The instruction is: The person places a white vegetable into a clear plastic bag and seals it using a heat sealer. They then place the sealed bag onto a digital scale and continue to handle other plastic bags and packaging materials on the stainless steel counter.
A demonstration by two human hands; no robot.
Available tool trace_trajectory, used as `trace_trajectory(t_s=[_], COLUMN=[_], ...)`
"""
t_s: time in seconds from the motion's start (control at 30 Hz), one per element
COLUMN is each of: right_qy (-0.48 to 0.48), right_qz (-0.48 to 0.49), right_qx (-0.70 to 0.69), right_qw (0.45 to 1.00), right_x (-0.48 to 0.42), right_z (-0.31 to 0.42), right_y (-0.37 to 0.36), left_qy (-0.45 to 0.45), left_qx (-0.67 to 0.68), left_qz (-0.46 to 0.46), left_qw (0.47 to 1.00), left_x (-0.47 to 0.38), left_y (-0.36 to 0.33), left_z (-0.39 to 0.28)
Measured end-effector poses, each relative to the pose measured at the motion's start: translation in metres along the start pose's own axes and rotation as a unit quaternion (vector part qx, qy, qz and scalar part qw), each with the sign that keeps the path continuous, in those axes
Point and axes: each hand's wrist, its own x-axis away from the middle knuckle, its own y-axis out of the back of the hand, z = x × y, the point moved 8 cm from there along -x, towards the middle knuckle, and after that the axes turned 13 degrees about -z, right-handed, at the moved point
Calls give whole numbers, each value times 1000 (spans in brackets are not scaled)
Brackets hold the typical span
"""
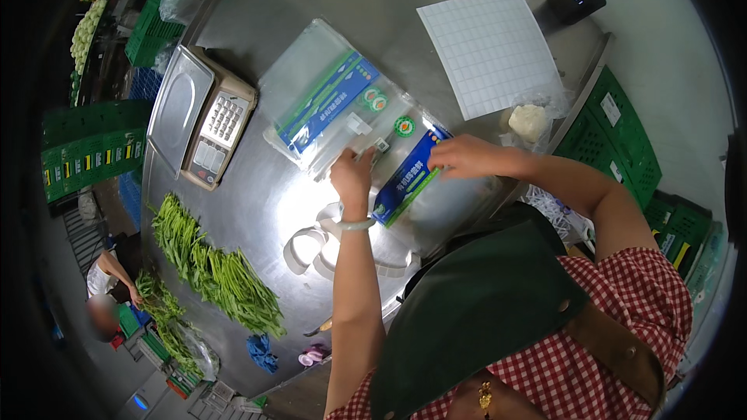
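My left hand (352,178), with a pale bangle on its wrist, is at the near edge of a stack of clear plastic bags (330,99) printed with blue and green bands. Its fingers are bent beside a small white label (381,144); whether they pinch anything is unclear. My right hand (464,157) pinches a clear plastic bag (408,175) by its blue printed band. That bag bears a round green sticker (404,126). A curled strip of white backing paper (306,245) lies beside my left wrist.
On the steel table (233,233) are a digital scale (204,128), leafy green vegetables (216,268), a label sheet (490,52), a blue cloth (262,353) and a bagged pale lump (528,122). A black cylinder (575,0) stands at the back right. Another person (108,274) handles greens at left.
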Motion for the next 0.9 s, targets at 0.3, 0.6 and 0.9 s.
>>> trace_trajectory(t_s=[0.3,0.6,0.9], right_qy=[-5,-214,-229], right_qz=[223,-509,-70], right_qx=[-44,-344,-412], right_qw=[974,759,879], right_x=[-5,-141,-75], right_z=[-31,-79,27], right_y=[-41,130,-78], left_qy=[125,182,74], left_qx=[117,133,215], left_qz=[-43,-70,29], left_qw=[984,972,973], left_x=[23,56,42], left_y=[79,103,54], left_z=[103,113,4])
